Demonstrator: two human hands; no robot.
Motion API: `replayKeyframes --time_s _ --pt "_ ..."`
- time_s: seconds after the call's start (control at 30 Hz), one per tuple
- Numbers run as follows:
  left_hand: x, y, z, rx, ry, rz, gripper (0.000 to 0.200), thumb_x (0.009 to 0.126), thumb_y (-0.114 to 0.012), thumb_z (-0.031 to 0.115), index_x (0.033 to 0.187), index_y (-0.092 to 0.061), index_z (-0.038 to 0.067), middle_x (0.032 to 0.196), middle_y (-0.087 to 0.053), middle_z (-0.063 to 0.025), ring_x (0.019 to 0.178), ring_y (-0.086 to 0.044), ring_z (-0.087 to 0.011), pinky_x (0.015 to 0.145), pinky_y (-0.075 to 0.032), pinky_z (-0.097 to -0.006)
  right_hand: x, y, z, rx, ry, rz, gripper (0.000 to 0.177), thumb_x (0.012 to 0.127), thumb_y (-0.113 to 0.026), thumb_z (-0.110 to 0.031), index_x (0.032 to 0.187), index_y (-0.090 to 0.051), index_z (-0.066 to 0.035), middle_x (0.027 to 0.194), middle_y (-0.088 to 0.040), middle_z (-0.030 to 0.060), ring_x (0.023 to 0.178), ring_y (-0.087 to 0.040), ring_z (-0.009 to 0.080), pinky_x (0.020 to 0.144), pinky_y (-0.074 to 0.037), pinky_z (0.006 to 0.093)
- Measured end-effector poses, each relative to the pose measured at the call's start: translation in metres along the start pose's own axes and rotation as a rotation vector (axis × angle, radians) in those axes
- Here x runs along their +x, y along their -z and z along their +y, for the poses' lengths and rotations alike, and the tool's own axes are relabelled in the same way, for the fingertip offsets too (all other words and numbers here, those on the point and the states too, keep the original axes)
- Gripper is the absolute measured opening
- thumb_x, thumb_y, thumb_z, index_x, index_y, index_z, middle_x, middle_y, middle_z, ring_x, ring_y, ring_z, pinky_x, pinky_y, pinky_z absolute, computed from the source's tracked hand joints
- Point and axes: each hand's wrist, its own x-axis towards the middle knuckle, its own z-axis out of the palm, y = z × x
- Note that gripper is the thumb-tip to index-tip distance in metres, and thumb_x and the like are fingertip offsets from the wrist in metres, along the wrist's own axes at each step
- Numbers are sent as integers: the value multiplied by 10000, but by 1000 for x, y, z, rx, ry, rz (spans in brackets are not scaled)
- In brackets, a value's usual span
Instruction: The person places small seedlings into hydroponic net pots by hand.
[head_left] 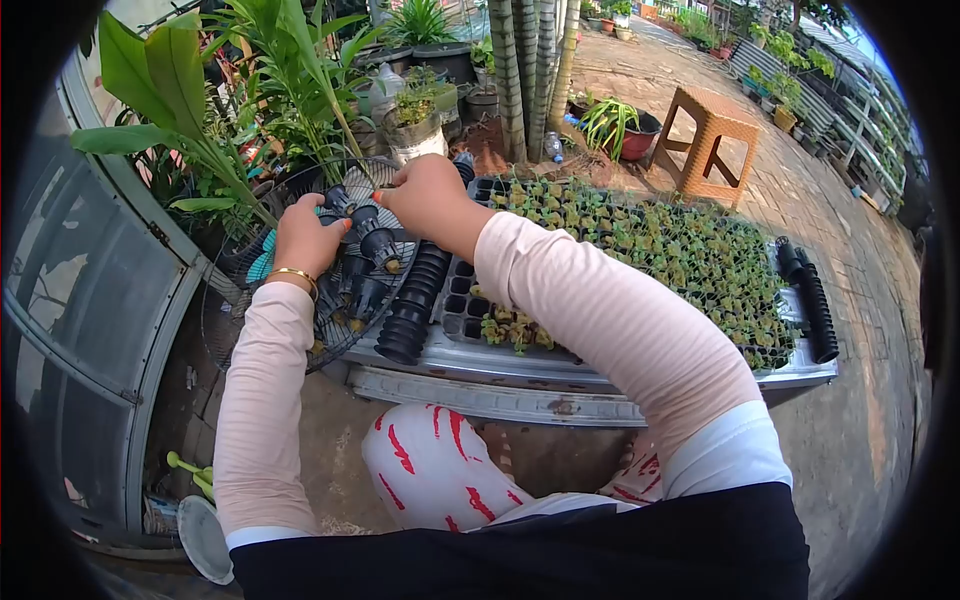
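Observation:
My left hand (308, 238) is over the left side of a round wire basket (210, 330), its fingers curled at a small black net pot; a bit of teal shows by the fingertips. My right hand (432, 200) is above the basket's right side, thumb and fingers pinched together near a thin stem; what they hold is too small to make out. Several black pots (378, 245) lie on their sides in the basket. Right of it, a long stack of black pots (413, 310) rests on the metal table (460, 385), beside seedling trays (640, 235) full of small green plants.
A brown woven stool (715, 135) and a red pot (640, 137) stand behind the trays. Tall leafy plants (170, 85) rise at the back left. Palm stems (525, 80) stand behind the table. A glass-paned door (80, 300) borders the left. More black pot stacks (815, 305) lie at the table's right end.

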Motion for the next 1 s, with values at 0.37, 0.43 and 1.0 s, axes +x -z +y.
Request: replayKeyframes --time_s 0.37,0.43,1.0 --pt "-19 18 193 -400 -442 -147 422 728 -723 179 1085 -584 1 936 -618 -121 837 -574 -170 754 -470 -294 -119 207 85 19 77 347 337 729 -709 -188 965 -649 45 782 -650 129 705 -619 202 648 -479 304" --pt "-30 15 239 -452 -513 -184 411 729 -719 181 1069 -587 -7 910 -616 -112 808 -567 -166 734 -470 -293 -151 248 110 10 14 426 319 743 -700 -174 967 -649 46 790 -652 124 708 -610 161 653 -478 285" --pt "-144 -58 548 -466 -1272 -563 380 722 -694 128 1068 -587 13 1005 -593 -193 979 -557 -355 868 -437 -410 -385 383 224 -675 -650 758 598 617 -784 -274 1056 -568 69 1013 -573 209 954 -559 325 828 -449 374"
